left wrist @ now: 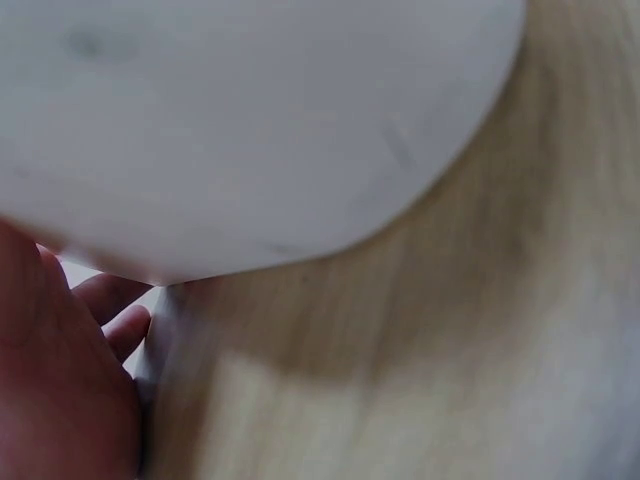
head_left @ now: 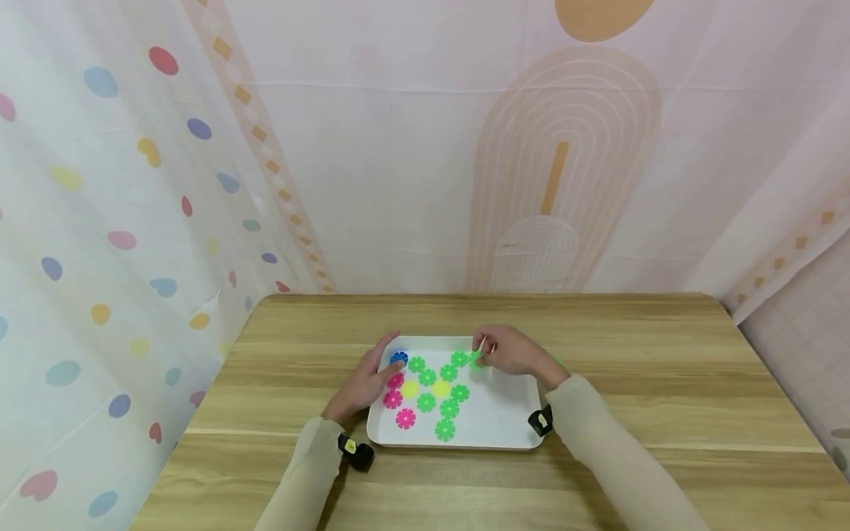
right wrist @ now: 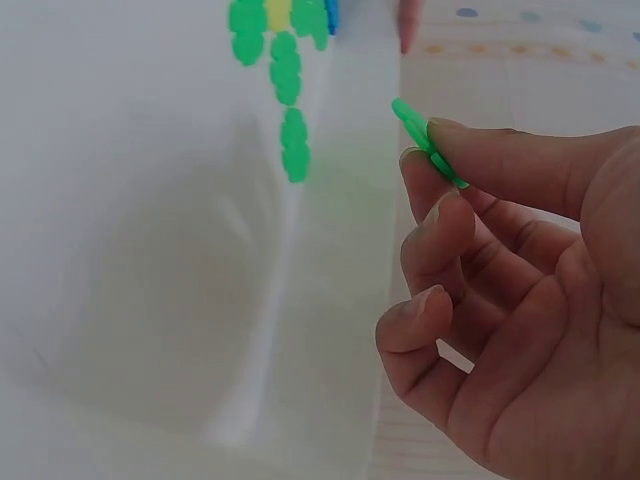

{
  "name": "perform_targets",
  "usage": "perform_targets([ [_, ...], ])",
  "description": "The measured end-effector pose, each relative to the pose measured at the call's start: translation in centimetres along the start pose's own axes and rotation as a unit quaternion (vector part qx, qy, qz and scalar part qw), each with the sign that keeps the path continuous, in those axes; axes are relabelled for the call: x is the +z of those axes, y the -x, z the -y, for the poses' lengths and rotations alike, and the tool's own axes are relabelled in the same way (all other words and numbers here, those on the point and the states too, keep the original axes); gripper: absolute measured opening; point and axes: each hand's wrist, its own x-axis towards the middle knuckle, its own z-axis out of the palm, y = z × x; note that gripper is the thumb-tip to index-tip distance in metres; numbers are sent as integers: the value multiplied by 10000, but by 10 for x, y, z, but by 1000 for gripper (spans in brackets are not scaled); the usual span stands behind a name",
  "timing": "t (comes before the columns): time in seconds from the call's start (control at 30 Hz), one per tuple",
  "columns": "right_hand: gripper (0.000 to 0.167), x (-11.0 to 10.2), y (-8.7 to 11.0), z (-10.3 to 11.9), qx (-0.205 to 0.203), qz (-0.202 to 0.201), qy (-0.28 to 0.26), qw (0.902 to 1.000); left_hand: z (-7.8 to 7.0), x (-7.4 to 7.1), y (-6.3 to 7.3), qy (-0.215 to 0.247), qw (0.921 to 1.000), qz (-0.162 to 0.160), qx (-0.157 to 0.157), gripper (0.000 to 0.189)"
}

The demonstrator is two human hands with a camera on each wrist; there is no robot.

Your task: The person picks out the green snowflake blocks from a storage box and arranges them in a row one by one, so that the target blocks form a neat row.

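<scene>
On the table lies a white tray (head_left: 501, 417) holding flat, notched snowflake discs. My left hand (head_left: 364, 381) grips the tray's left side, thumb over the rim beside a blue disc (head_left: 399, 358) and fingers along the outside. Between thumb and index finger, my right hand (right wrist: 510, 270) pinches a green disc (right wrist: 414, 124), seen nearly edge-on over the tray's far rim. Green discs (head_left: 426, 402) make a branching pattern around two yellow discs (head_left: 441, 389). Three pink discs (head_left: 406, 419) run down the left side.
The wooden table (head_left: 637, 420) extends around the tray. Behind it hangs a pale curtain (head_left: 398, 184) with printed arches, and a dotted curtain (head_left: 126, 243) covers the left. A black wrist camera (head_left: 358, 453) sits on the left sleeve, and another camera (head_left: 541, 420) on the right.
</scene>
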Motion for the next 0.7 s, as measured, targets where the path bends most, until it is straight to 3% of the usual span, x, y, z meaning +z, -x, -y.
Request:
perform_targets([
  [0.33,13,-24,27,-8,64,-309,-321,9990,-1,3,3,50,9997,-4,-242,61],
  [0.7,14,-48,49,-37,188,-729,-548,9957,-3,4,3,208,9988,54,-429,62],
])
